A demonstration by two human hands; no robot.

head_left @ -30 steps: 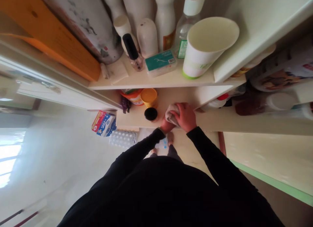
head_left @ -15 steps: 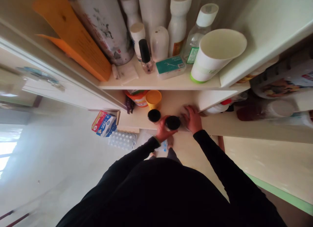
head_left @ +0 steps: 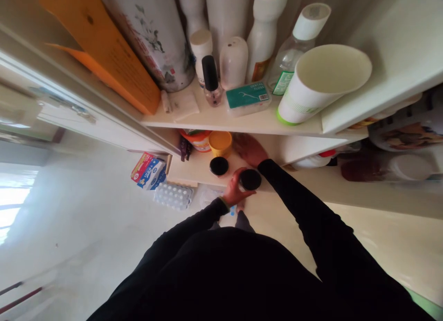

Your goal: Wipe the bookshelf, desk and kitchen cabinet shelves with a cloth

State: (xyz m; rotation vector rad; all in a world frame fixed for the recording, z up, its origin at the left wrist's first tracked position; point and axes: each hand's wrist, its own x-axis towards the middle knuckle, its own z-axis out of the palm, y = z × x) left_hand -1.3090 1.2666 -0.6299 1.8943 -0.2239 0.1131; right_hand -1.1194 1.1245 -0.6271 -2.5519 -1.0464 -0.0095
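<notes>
My left hand is wrapped round a jar with a black lid, just in front of the lower shelf's edge. A second black-lidded jar stands on that lower shelf, left of the held one. Behind it are a yellow tub and an orange-red container, partly covered by the shelf above. My right hand reaches in over the lower shelf, right beside the yellow tub. Its fingers are blurred and shaded under the upper shelf, so what they touch or hold cannot be made out.
On the upper shelf stand a paper cup, a dental floss box, a nail polish bottle, several white bottles and an orange box. Below left lie a red-and-blue box and a blister pack. A cabinet door hangs at left.
My right hand has moved left and deeper over the lower shelf, to beside the yellow tub. My left hand still holds the jar, shifted slightly toward me and right. The view has moved a little.
</notes>
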